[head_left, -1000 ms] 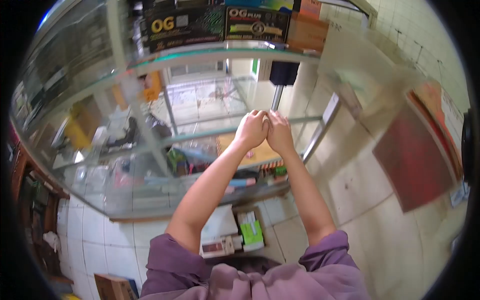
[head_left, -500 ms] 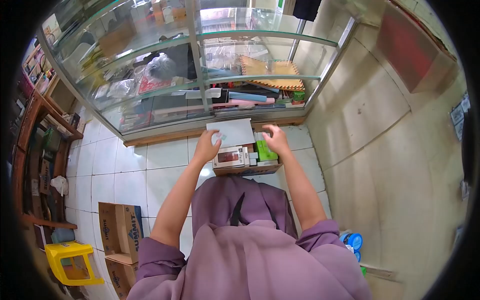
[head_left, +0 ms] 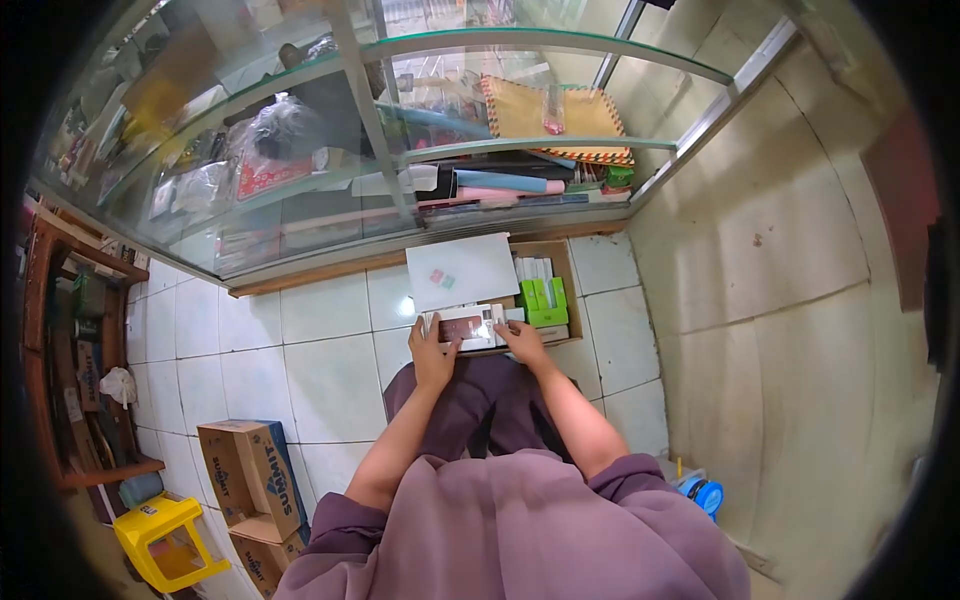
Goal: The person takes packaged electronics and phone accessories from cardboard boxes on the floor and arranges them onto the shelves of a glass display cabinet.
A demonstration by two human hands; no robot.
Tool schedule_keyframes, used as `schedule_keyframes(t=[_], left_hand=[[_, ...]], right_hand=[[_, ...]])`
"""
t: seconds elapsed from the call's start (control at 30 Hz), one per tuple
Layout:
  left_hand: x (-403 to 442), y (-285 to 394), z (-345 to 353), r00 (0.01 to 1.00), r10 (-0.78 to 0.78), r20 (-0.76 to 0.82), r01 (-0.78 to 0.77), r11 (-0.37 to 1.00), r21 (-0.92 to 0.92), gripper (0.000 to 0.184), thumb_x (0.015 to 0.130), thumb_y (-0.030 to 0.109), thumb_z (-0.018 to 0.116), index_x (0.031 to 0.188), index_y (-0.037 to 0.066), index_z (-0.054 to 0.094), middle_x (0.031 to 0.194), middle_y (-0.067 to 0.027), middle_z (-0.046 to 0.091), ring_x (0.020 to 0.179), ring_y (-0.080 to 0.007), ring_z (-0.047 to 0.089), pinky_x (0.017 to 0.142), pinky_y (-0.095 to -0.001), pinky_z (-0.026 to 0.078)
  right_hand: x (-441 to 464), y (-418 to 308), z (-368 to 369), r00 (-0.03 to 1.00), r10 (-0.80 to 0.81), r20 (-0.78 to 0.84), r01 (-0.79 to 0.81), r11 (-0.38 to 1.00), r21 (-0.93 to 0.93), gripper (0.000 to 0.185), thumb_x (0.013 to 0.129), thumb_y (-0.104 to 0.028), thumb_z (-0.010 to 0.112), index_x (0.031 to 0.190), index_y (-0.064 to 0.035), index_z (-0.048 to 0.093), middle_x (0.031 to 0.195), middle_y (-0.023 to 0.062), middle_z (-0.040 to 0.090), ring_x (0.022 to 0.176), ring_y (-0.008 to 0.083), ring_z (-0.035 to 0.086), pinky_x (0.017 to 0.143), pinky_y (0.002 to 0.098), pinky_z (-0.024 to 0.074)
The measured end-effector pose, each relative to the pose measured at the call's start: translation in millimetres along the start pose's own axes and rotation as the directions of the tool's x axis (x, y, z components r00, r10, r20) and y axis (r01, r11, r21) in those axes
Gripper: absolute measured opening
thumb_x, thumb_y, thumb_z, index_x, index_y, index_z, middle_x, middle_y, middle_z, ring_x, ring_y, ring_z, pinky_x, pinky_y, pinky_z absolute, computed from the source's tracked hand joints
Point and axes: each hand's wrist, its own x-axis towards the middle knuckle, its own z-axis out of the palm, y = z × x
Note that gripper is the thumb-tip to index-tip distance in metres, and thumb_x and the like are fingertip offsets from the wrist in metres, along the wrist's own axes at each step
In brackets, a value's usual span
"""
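Observation:
A cardboard box (head_left: 563, 262) full of small packages stands on the floor in front of my knees. At its near left lies a white box with a dark red phone-shaped picture (head_left: 466, 329). My left hand (head_left: 432, 356) grips the left end of that white box, thumb along the near edge. My right hand (head_left: 522, 342) closes on its right end, where thin white boxes stand beside it. A white sheet-like panel (head_left: 455, 265) with small pink and green marks covers the far left of the carton. Green boxes (head_left: 542, 302) sit right of my right hand.
A glass display cabinet (head_left: 420, 230) with stationery rises beyond the carton. To the left are open cardboard cartons (head_left: 240, 480), a yellow plastic stool (head_left: 170, 545) and a wooden shelf (head_left: 45, 330). A wall (head_left: 760, 370) bounds the right side, with a blue-lidded container (head_left: 708, 495) nearby.
Both hands have come down and closed on the white box's two ends; before, they hovered apart over the carton. The camera view has shifted nearer to the cabinet.

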Motion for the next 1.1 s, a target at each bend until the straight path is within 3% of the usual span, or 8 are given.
schedule_keyframes(t=[0.1, 0.2, 0.4, 0.6, 0.7, 0.8, 0.93, 1.1], left_hand=[[1.8, 6.9, 9.0, 0.999, 0.048, -0.005, -0.047, 0.997, 0.057, 0.065, 0.073, 0.018, 0.072, 0.132, 0.009, 0.045, 0.137, -0.0286, 0.03, 0.124, -0.0445, 0.032, 0.102, -0.0469, 0.032], [2.5, 10.1, 14.0, 1.0, 0.019, -0.024, -0.018, 0.999, 0.044, 0.066, 0.072, 0.016, 0.073, 0.132, 0.011, 0.046, 0.138, -0.0287, 0.028, 0.124, -0.0444, 0.031, 0.102, -0.0471, 0.031], [1.8, 6.8, 13.2, 1.0, -0.011, 0.009, 0.011, 1.0, -0.023, 0.067, 0.073, 0.015, 0.072, 0.133, 0.011, 0.043, 0.14, -0.0291, 0.024, 0.125, -0.0452, 0.031, 0.103, -0.047, 0.03], [-9.0, -6.2, 4.6, 0.998, 0.052, 0.045, -0.043, 0.981, -0.19, 0.062, 0.078, 0.011, 0.066, 0.135, 0.011, 0.041, 0.137, -0.0295, 0.028, 0.125, -0.0433, 0.032, 0.103, -0.0429, 0.031], [-18.2, -14.0, -1.5, 0.996, 0.075, 0.044, -0.063, 0.971, -0.232, 0.059, 0.081, 0.009, 0.062, 0.136, 0.012, 0.04, 0.129, -0.0278, 0.035, 0.119, -0.041, 0.039, 0.1, -0.041, 0.034], [-40.6, -4.7, -16.8, 0.997, 0.082, 0.003, -0.079, 0.969, -0.236, 0.056, 0.084, 0.009, 0.058, 0.137, 0.012, 0.039, 0.119, -0.0241, 0.042, 0.111, -0.0383, 0.044, 0.097, -0.0407, 0.037], [-71.7, 47.8, -63.2, 0.966, 0.243, -0.09, -0.258, 0.941, -0.221, 0.047, 0.087, 0.015, 0.054, 0.132, 0.01, 0.043, 0.111, -0.0203, 0.049, 0.106, -0.0347, 0.048, 0.093, -0.04, 0.038], [-41.5, 135.1, -99.1, 0.933, 0.325, -0.154, -0.359, 0.87, -0.338, 0.044, 0.093, 0.021, 0.046, 0.136, 0.011, 0.04, 0.105, -0.0198, 0.05, 0.096, -0.032, 0.05, 0.089, -0.0385, 0.039]], right_hand=[[-4.4, -33.3, -5.5, 0.987, 0.073, 0.142, -0.079, 0.996, 0.036, 0.065, 0.077, -0.042, 0.069, 0.107, 0.014, 0.056, 0.104, 0.0248, 0.062, 0.094, 0.0286, 0.062, 0.082, 0.0328, 0.0471], [1.9, -27.8, 12.1, 0.994, 0.11, -0.027, -0.107, 0.989, 0.103, 0.075, 0.069, -0.044, 0.074, 0.106, 0.0167, 0.053, 0.105, 0.0277, 0.059, 0.098, 0.0327, 0.059, 0.083, 0.0354, 0.0469], [7.0, -29.5, 6.2, 0.971, 0.233, 0.051, -0.237, 0.964, 0.121, 0.084, 0.061, -0.043, 0.079, 0.111, 0.015, 0.046, 0.105, 0.0242, 0.057, 0.096, 0.0289, 0.058, 0.081, 0.0347, 0.0472], [-33.8, -53.3, 20.2, 0.981, 0.095, -0.171, -0.036, 0.946, 0.322, 0.084, 0.062, -0.037, 0.083, 0.114, 0.0127, 0.039, 0.106, 0.0185, 0.057, 0.096, 0.0214, 0.057, 0.079, 0.0309, 0.0478], [-48.9, -67.1, 31.0, 0.993, 0.027, -0.117, 0.027, 0.902, 0.431, 0.087, 0.062, -0.035, 0.084, 0.12, 0.0086, 0.036, 0.11, 0.0187, 0.056, 0.098, 0.0216, 0.057, 0.081, 0.0315, 0.0477], [-67.1, -76.9, 30.4, 0.993, -0.11, -0.047, 0.119, 0.949, 0.292, 0.075, 0.057, -0.039, 0.084, 0.112, 0.0015, 0.053, 0.104, 0.015, 0.062, 0.095, 0.0238, 0.06, 0.082, 0.0337, 0.0476], [-128.4, -136.7, -19.6, 0.987, -0.16, 0.012, 0.143, 0.91, 0.389, 0.073, 0.059, -0.044, 0.083, 0.111, -0.0001, 0.057, 0.105, 0.0127, 0.063, 0.094, 0.0208, 0.061, 0.081, 0.033, 0.0487], [-141.5, -191.8, -114.3, 0.965, -0.241, 0.105, 0.126, 0.775, 0.619, 0.045, 0.089, -0.042, 0.055, 0.114, -0.0053, 0.056, 0.101, 0.0007, 0.059, 0.095, 0.0141, 0.056, 0.079, 0.0329, 0.0499]])
